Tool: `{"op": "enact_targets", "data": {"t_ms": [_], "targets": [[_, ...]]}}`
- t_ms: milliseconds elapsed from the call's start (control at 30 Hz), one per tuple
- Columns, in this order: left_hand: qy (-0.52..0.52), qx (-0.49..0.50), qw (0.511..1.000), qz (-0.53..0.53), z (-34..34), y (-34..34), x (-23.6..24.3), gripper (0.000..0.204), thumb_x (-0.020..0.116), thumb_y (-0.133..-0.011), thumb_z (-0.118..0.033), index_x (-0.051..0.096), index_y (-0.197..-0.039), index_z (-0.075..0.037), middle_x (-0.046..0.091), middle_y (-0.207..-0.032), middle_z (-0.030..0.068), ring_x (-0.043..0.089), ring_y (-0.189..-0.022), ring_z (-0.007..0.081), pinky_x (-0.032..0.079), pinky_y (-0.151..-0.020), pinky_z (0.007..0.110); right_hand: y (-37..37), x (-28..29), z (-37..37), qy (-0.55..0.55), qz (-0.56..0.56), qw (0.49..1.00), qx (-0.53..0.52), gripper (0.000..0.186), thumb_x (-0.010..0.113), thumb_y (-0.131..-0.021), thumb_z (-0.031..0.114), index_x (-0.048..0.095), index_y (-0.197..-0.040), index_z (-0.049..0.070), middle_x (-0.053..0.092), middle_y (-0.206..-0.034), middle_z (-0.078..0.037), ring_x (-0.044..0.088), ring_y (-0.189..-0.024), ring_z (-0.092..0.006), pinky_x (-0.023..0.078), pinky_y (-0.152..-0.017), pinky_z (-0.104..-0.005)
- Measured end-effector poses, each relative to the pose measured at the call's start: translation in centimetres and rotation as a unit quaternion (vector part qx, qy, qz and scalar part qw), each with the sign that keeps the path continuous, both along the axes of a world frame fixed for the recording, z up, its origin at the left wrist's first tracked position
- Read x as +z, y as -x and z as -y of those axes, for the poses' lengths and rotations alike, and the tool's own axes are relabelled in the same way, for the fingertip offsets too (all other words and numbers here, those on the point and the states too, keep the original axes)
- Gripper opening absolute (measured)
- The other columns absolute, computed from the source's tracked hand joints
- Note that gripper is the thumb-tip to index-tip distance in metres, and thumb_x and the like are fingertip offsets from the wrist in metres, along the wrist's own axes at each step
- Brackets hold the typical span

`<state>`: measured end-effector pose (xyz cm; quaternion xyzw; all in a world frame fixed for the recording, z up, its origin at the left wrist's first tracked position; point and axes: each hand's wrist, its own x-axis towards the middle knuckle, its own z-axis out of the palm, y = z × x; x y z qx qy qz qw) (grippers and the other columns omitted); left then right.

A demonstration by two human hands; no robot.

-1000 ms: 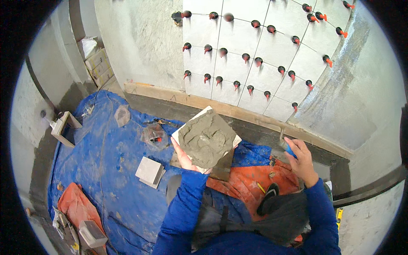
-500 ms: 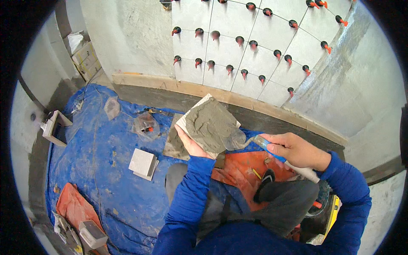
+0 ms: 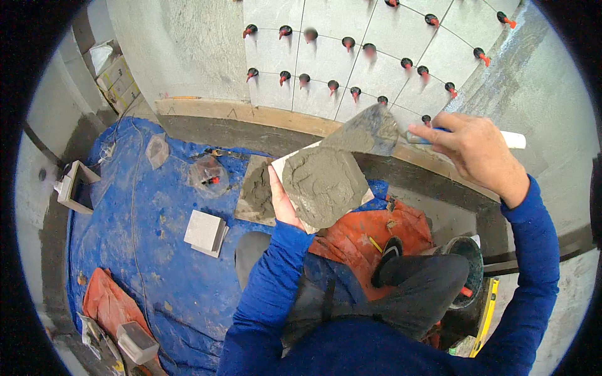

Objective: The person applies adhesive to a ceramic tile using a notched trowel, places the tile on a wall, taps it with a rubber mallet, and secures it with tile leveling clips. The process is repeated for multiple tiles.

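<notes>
My left hand grips a light square tile by its left side, its fingers partly hidden under it. Grey mortar is spread thick and uneven over most of the tile's upper face. In my right hand, closed round a blue and white handle, is a trowel. Its broad blade, smeared with mortar and slightly blurred, hangs just above the tile's far edge. Whether blade and mortar touch, I cannot tell.
Tiles with red-and-black levelling clips cover the wall ahead, above a wooden batten. A blue tarp covers the floor, with stacked tiles and a mortar-smeared board. A bucket and yellow spirit level stand right.
My right hand has lifted the trowel up and away from the tile's near right side to its far edge. The tile has shifted slightly right, and its mortar looks more rounded.
</notes>
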<state>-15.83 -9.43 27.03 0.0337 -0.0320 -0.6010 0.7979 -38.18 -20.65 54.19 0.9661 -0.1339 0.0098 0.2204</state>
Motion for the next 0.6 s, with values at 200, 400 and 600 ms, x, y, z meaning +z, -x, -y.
{"op": "enact_targets", "data": {"t_ms": [200,400,600], "targets": [[0.031,-0.008,0.998,-0.054,0.2,-1.2,-1.7,0.084,0.043,-0.097,-0.073,0.049,-0.150,-0.008,0.051,-0.152,0.0185,0.052,-0.136,0.0411,0.041,-0.113,0.060,1.9,0.6,-2.3,-0.050,-0.024,0.996,0.068,0.046,0.070,-0.079,0.008,0.073,-0.124,0.015,0.063,-0.091,-0.010,0.063,-0.082,-0.0323,0.049,-0.071,-0.0436],[0.021,0.040,0.995,-0.086,0.6,-1.7,-3.6,0.088,0.039,-0.095,-0.077,0.049,-0.150,-0.009,0.049,-0.154,0.0195,0.050,-0.137,0.0439,0.039,-0.113,0.065,2.8,-4.2,-5.5,-0.018,0.065,0.995,0.068,0.054,0.069,-0.075,0.008,0.071,-0.128,0.019,0.064,-0.097,-0.010,0.061,-0.081,-0.0298,0.049,-0.069,-0.0416],[0.144,0.007,0.973,-0.180,0.2,-2.9,-5.0,0.092,0.036,-0.093,-0.081,0.047,-0.152,-0.011,0.048,-0.154,0.0196,0.047,-0.139,0.0457,0.037,-0.114,0.066,3.5,-11.5,-8.1,-0.075,0.180,0.980,0.040,0.057,0.072,-0.076,0.007,0.068,-0.132,0.020,0.065,-0.101,-0.010,0.061,-0.079,-0.0287,0.048,-0.066,-0.0409]]}}
